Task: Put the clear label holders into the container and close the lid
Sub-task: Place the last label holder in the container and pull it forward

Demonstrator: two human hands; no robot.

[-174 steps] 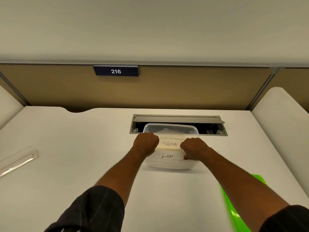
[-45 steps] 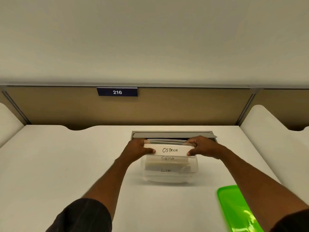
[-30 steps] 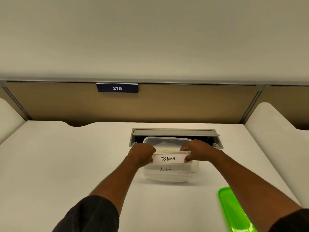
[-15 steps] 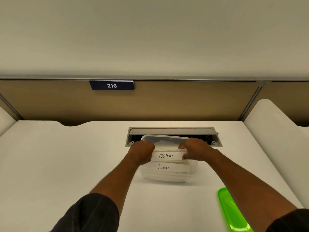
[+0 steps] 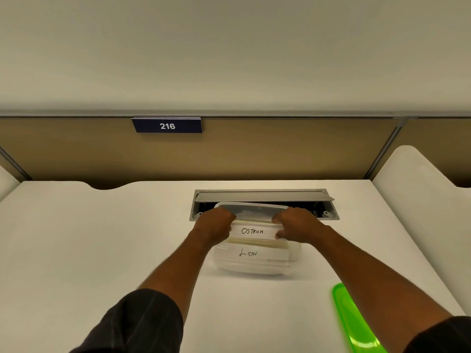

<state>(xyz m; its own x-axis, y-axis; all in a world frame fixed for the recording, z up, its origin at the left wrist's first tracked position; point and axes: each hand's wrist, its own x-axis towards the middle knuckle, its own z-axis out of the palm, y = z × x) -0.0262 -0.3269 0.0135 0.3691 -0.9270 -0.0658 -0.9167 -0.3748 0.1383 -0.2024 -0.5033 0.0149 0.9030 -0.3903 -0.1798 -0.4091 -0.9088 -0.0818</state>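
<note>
A clear plastic container [image 5: 254, 267] stands open on the white desk, a little right of centre. Inside it lies a clear label holder marked "LION" [image 5: 251, 254]. Above that sits another clear label holder marked "OSTRICH" [image 5: 252, 231], held at both ends. My left hand [image 5: 215, 224] grips its left end and my right hand [image 5: 295, 224] grips its right end, both over the container's rim. The bright green lid [image 5: 353, 319] lies on the desk at the lower right, apart from the container.
Behind the container an open grey cable tray [image 5: 265, 197] is sunk into the desk [image 5: 76, 250]. A tan partition with a "216" sign [image 5: 167, 126] rises at the back. A neighbouring white desk [image 5: 420, 189] stands on the right.
The "OSTRICH" holder went down from above the rim into the container, covering the "SIGMA" one. The holder seen earlier at the far left of the desk is gone from there.
</note>
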